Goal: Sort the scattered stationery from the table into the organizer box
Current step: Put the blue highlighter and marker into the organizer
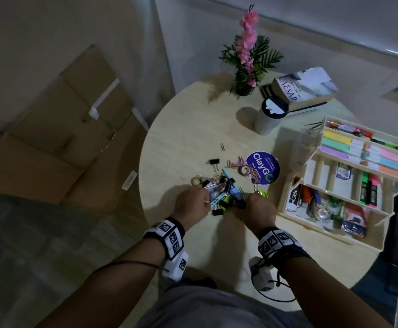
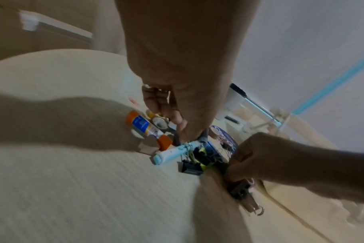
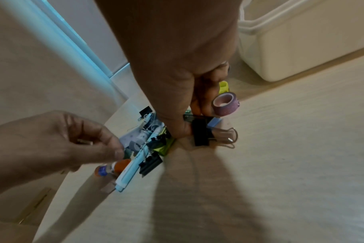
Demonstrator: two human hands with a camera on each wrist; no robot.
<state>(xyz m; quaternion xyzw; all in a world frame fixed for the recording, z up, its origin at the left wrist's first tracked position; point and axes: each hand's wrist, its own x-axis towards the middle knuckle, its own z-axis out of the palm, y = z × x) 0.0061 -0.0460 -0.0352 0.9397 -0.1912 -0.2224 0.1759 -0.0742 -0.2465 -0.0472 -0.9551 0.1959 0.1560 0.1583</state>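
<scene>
A pile of stationery [image 1: 224,192] lies mid-table: binder clips, a light blue pen [image 2: 172,154], a glue stick [image 2: 145,128] and small tape rolls. My right hand [image 1: 245,200] is at the pile's right side; its thumb and fingers pinch a black binder clip [image 3: 200,133], which touches the table. My left hand [image 1: 206,197] reaches into the pile's left side with curled fingers [image 2: 177,118]; what they hold, if anything, is hidden. The open tiered organizer box [image 1: 285,197] stands to the right, with notes, markers and tape in it.
A purple tape roll [image 3: 225,103] sits just past my right fingers. Loose paper clips [image 1: 238,164], a black binder clip [image 1: 213,162] and a round blue sticker [image 1: 263,168] lie beyond the pile. A cup [image 1: 270,117], books [image 1: 304,88] and a potted plant [image 1: 245,88] stand at the back.
</scene>
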